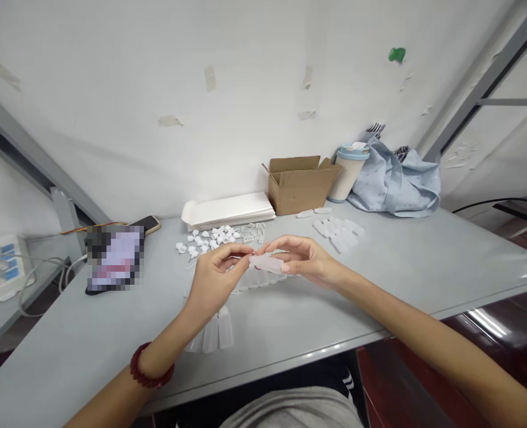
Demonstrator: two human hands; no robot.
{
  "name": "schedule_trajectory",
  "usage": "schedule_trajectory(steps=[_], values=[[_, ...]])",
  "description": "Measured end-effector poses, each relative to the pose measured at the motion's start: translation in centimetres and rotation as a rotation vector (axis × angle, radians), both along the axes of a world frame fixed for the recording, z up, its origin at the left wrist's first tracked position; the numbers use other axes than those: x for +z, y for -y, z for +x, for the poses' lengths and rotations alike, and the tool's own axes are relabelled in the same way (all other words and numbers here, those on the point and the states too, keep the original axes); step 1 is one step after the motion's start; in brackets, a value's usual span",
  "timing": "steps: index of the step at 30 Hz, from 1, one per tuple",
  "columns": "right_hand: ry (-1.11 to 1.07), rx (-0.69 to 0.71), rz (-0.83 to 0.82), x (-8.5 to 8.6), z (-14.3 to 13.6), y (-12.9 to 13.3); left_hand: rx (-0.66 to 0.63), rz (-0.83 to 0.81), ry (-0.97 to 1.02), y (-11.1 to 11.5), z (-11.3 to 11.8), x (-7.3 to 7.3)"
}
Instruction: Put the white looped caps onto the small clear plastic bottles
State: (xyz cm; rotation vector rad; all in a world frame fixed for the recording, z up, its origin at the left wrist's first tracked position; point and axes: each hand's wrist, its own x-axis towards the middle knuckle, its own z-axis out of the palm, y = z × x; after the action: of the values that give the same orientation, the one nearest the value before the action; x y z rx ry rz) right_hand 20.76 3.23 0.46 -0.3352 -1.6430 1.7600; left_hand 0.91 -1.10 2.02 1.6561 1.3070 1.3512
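A small translucent white plastic piece (267, 263) is held between my two hands above the table. My right hand (306, 260) grips its right end between thumb and fingers. At its left end, my left hand (221, 267) is pinched; whatever is between those fingertips is too small to make out. Beneath the hands lies a row of similar translucent pieces (257, 280), partly hidden. More of them (219, 330) rest below my left wrist, and another group (338, 232) lies to the right. Small white parts (214, 236) are scattered behind my left hand, beside clear loops (253, 232).
Along the wall stand a stack of white sheets (230, 210), an open cardboard box (303, 189), a lidded cup (348, 172) and a light blue bag (395, 181). A phone (147, 224), a pixelated item (117, 258) and a power strip (2, 270) are at the left.
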Motion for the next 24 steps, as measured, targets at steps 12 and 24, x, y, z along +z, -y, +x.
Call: schedule_trajectory(steps=[12, 24], values=[[0.023, -0.062, 0.096, -0.18, 0.03, -0.17, -0.026, -0.112, 0.039, 0.08, 0.04, 0.4], [-0.073, 0.037, -0.116, 0.36, 0.05, -0.05, -0.092, -0.16, 0.1, -0.02, -0.01, 0.33]])
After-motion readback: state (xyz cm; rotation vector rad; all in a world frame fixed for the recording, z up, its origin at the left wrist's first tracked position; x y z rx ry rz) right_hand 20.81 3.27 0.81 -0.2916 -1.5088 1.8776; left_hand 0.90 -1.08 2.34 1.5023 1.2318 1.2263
